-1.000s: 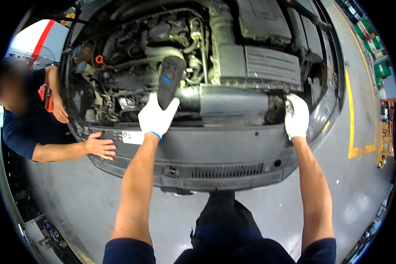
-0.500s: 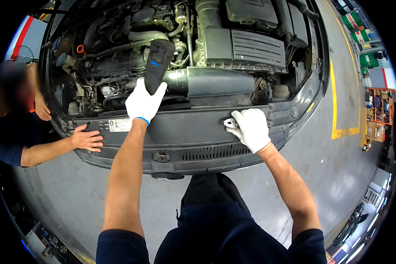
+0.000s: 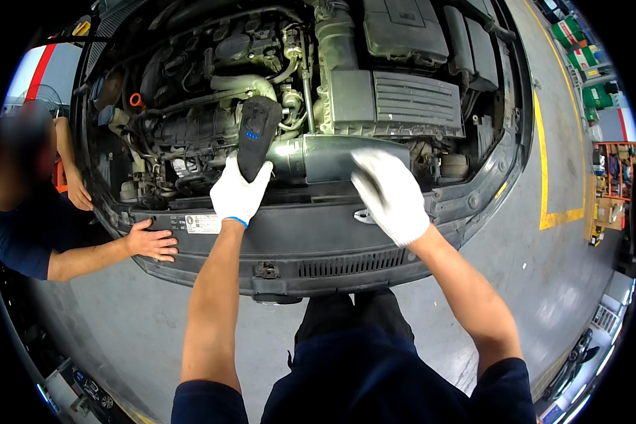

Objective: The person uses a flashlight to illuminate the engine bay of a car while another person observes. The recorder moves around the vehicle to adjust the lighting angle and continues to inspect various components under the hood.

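Over the open engine bay (image 3: 198,127), the gloved left hand (image 3: 238,192) pinches a black handheld tool (image 3: 259,127) with blue lights between thumb and fingers. Already laid down, a small silver piece (image 3: 362,215) rests on the front panel (image 3: 297,237), partly covered by the gloved right hand (image 3: 392,201). The dark pipe (image 3: 324,159) sits in place; whether it is fastened does not show. The right fingers are blurred, seemingly outstretched; I cannot tell whether they touch the pipe.

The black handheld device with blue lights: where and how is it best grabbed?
Probably by the narrower lower end of the black device, coming from the front panel side, as the left hand does: its body is long and its broader top points away over the engine.
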Demonstrator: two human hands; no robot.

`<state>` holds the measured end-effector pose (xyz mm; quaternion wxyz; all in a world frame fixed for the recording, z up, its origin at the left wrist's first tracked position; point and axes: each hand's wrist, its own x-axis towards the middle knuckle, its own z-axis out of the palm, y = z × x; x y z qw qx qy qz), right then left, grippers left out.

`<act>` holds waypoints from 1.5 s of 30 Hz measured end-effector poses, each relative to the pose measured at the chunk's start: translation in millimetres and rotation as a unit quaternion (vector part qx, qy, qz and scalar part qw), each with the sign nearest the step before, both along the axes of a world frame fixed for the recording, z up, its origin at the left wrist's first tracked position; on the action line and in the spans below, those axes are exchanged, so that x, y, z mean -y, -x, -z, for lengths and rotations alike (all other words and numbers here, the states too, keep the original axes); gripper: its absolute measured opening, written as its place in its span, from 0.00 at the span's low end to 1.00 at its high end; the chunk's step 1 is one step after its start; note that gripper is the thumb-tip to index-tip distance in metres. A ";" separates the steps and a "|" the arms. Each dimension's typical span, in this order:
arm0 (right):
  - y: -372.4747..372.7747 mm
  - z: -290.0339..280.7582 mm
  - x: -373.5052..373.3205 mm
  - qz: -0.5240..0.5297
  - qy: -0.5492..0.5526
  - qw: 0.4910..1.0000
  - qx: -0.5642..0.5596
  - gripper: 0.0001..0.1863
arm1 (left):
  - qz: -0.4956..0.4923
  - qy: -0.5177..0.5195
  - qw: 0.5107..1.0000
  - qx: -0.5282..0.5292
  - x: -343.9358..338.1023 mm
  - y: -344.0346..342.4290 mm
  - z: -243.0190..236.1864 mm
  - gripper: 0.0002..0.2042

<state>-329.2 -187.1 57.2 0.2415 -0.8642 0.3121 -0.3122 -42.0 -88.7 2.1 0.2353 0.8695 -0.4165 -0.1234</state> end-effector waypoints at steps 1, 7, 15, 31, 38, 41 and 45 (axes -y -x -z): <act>-28.0 1.6 16.9 0.018 -0.063 0.997 0.043 0.20 | -0.003 0.008 1.000 0.002 2.2 0.7 0.4 0.30; -162.7 57.0 113.0 0.035 -0.250 0.956 -0.150 0.21 | -0.022 -0.012 0.999 -0.021 8.3 3.6 -3.3 0.28; -226.0 122.6 137.9 0.093 -0.448 0.860 -0.225 0.24 | -0.035 -0.019 0.999 -0.036 12.6 0.9 -1.6 0.31; -223.9 103.1 145.2 0.236 -0.578 0.765 -0.161 0.35 | -0.040 -0.027 0.998 -0.042 8.6 -4.6 -0.3 0.27; -229.1 128.8 152.2 0.248 -0.528 0.793 -0.172 0.33 | -0.033 -0.028 0.998 -0.040 10.9 -1.9 0.2 0.27; -227.0 131.3 146.9 0.266 -0.530 0.789 -0.162 0.33 | -0.033 -0.018 0.998 -0.046 9.9 -1.8 0.5 0.27; -227.5 121.8 146.2 0.273 -0.521 0.791 -0.170 0.32 | -0.029 -0.013 0.999 -0.037 9.7 -2.8 -2.0 0.28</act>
